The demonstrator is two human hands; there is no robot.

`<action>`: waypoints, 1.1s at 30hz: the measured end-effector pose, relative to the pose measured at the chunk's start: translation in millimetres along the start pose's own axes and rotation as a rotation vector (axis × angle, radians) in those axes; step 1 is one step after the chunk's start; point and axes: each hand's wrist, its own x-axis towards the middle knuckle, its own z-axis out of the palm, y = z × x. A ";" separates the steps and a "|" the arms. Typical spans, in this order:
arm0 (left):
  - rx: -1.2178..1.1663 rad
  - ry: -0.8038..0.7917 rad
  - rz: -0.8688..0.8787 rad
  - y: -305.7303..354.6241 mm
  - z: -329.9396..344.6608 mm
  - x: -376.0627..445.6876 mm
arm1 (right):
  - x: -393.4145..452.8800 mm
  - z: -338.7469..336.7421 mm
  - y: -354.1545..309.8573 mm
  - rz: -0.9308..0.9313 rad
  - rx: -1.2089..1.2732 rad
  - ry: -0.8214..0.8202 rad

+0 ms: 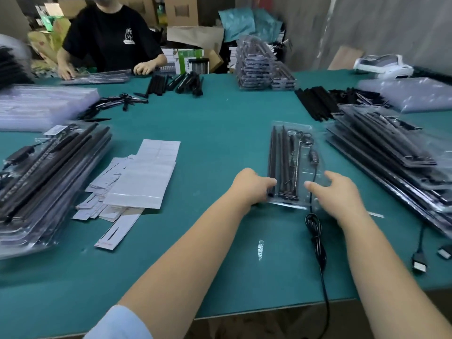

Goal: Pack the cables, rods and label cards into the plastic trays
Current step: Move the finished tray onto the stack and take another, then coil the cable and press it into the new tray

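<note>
A clear plastic tray [307, 133] lies on the green table in front of me, holding several black rods [278, 157] and a thin cable [314, 165]. My left hand [252, 185] grips the tray's near left corner, thumb against the rods. My right hand [335, 189] holds the near right side, thumb on top of the plastic. A coiled black cable [316, 237] trails from the tray's near edge toward me. White label cards [137, 177] lie in a loose pile to the left.
Stacks of filled trays sit at the left [49, 172], the right [396, 157] and the far middle [261, 64]. Loose black rods [315, 104] lie behind the right stack. USB plugs [419, 261] rest near the right edge. A person in a black shirt [110, 35] works across the table.
</note>
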 end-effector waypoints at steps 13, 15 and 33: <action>0.359 0.299 0.099 -18.9 -118.9 -25.8 | -10.2 65.1 -85.6 -0.255 0.044 -0.163; 0.512 0.384 0.095 -24.1 -132.0 -30.9 | -10.6 77.9 -97.6 -0.290 0.044 -0.195; 0.794 0.373 0.509 -58.7 -130.0 -51.5 | -7.1 109.8 -81.4 -0.318 0.079 -0.197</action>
